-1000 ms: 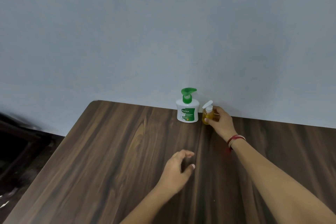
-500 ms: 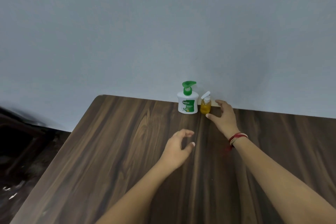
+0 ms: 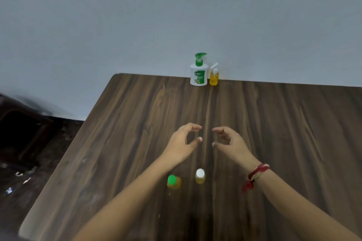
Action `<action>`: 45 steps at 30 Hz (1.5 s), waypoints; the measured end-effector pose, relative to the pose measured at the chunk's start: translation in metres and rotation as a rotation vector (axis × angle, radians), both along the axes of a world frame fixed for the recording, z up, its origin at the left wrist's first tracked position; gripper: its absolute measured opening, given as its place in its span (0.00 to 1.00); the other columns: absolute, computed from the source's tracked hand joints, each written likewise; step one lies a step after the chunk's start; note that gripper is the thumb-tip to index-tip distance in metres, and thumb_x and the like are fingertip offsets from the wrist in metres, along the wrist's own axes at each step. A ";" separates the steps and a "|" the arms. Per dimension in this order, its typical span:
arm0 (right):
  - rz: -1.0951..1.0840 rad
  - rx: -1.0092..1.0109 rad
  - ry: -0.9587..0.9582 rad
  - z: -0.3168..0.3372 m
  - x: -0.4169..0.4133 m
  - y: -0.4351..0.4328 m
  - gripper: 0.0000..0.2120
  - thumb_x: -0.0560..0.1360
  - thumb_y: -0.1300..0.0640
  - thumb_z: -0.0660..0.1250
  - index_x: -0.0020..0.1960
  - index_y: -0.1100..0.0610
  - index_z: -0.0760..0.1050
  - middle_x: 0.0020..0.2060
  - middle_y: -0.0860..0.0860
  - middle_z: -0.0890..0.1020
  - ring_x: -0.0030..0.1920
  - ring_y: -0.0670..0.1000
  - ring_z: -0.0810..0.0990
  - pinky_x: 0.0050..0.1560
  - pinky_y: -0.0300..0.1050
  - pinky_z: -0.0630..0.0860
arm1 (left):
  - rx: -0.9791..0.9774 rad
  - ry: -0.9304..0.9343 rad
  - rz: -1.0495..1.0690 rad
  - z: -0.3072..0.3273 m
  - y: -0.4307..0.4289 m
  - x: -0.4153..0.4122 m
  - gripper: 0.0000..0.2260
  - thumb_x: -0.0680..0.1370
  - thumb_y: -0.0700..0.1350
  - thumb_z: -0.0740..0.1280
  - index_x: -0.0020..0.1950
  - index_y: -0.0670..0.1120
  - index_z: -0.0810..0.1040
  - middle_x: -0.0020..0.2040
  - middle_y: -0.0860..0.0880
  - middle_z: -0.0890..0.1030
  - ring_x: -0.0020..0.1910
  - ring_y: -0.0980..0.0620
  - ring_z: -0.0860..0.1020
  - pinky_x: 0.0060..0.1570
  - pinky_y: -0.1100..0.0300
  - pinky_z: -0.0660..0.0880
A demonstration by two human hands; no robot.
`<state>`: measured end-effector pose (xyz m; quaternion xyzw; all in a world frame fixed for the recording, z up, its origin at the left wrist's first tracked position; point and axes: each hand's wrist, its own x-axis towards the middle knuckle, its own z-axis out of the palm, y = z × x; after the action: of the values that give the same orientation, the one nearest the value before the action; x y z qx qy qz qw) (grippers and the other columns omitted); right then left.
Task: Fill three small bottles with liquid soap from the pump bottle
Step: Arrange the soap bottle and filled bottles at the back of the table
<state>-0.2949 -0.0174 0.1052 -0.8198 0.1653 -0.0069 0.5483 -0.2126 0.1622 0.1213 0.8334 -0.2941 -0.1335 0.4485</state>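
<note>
A white pump bottle (image 3: 198,74) with a green pump stands at the table's far edge against the wall. Right beside it stands a small bottle (image 3: 214,76) of yellow soap with a white flip cap. Two more small bottles of yellow liquid stand near me: one with a green cap (image 3: 173,181) and one with a white cap (image 3: 200,176). My left hand (image 3: 184,144) and my right hand (image 3: 229,142) hover over the middle of the table, facing each other, fingers loosely curved, holding nothing.
The dark wooden table (image 3: 125,143) meets a plain grey wall at the back. Its left edge runs diagonally; beyond it lie a dark floor and dark furniture (image 3: 21,129). A red thread band (image 3: 254,176) circles my right wrist.
My right hand let go of the flip-cap bottle by the pump bottle and drew back to mid-table. The view tilted down, bringing the two near bottles into sight.
</note>
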 end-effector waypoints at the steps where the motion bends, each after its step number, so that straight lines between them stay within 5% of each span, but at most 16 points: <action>1: 0.023 -0.008 0.041 -0.006 -0.015 0.008 0.19 0.70 0.64 0.70 0.59 0.50 0.75 0.58 0.48 0.76 0.60 0.46 0.74 0.64 0.44 0.70 | -0.009 -0.005 0.002 0.000 0.007 -0.009 0.13 0.76 0.42 0.69 0.60 0.47 0.77 0.58 0.51 0.79 0.59 0.58 0.76 0.61 0.66 0.69; 7: 0.123 -0.015 0.173 -0.032 -0.072 0.035 0.24 0.68 0.69 0.66 0.54 0.44 0.73 0.59 0.49 0.75 0.62 0.49 0.72 0.64 0.46 0.71 | 0.041 0.023 -0.004 -0.009 0.043 -0.054 0.14 0.77 0.43 0.68 0.62 0.48 0.76 0.58 0.53 0.77 0.59 0.59 0.74 0.58 0.71 0.67; 16: 0.115 -0.085 0.182 -0.038 -0.079 0.067 0.27 0.68 0.62 0.74 0.64 0.53 0.71 0.61 0.49 0.72 0.62 0.49 0.71 0.62 0.40 0.68 | 0.183 0.021 0.077 -0.023 0.083 -0.073 0.15 0.74 0.41 0.70 0.61 0.46 0.76 0.58 0.50 0.78 0.58 0.55 0.76 0.62 0.61 0.71; 25: 0.034 -0.100 0.137 -0.054 -0.069 0.076 0.27 0.67 0.61 0.76 0.64 0.54 0.71 0.59 0.50 0.73 0.61 0.50 0.72 0.61 0.41 0.68 | 0.289 0.047 0.080 -0.047 0.099 -0.073 0.21 0.71 0.40 0.73 0.62 0.47 0.74 0.61 0.51 0.76 0.60 0.56 0.72 0.57 0.70 0.63; 32: 0.018 -0.116 0.127 -0.071 -0.058 0.073 0.18 0.69 0.59 0.74 0.57 0.51 0.73 0.55 0.49 0.77 0.57 0.49 0.75 0.56 0.38 0.70 | 0.238 0.104 0.135 -0.075 0.096 -0.071 0.16 0.72 0.44 0.73 0.59 0.46 0.77 0.56 0.51 0.79 0.55 0.54 0.76 0.59 0.57 0.73; 37: -0.023 -0.087 0.085 -0.073 -0.055 0.065 0.15 0.69 0.58 0.75 0.53 0.50 0.75 0.51 0.47 0.80 0.53 0.46 0.78 0.54 0.37 0.74 | 0.202 0.157 0.169 -0.080 0.086 -0.065 0.22 0.74 0.47 0.72 0.67 0.45 0.73 0.61 0.53 0.76 0.60 0.55 0.74 0.60 0.64 0.69; 41: -0.092 -0.017 0.004 -0.065 -0.046 0.047 0.14 0.67 0.59 0.76 0.50 0.53 0.76 0.47 0.48 0.82 0.49 0.44 0.80 0.50 0.36 0.77 | 0.119 0.147 0.146 -0.068 0.058 -0.044 0.19 0.72 0.47 0.74 0.61 0.46 0.78 0.55 0.51 0.81 0.54 0.54 0.78 0.57 0.59 0.74; 45: -0.213 -0.030 -0.077 -0.048 -0.023 0.015 0.13 0.66 0.60 0.76 0.48 0.53 0.76 0.44 0.48 0.81 0.47 0.45 0.80 0.44 0.33 0.72 | 0.076 0.101 0.131 -0.049 0.004 -0.008 0.16 0.71 0.46 0.75 0.57 0.46 0.80 0.50 0.51 0.82 0.48 0.55 0.79 0.48 0.69 0.71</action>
<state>-0.3182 -0.0026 0.0573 -0.8049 0.2302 -0.0988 0.5380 -0.2205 0.1664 0.0726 0.8595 -0.2109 -0.1567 0.4385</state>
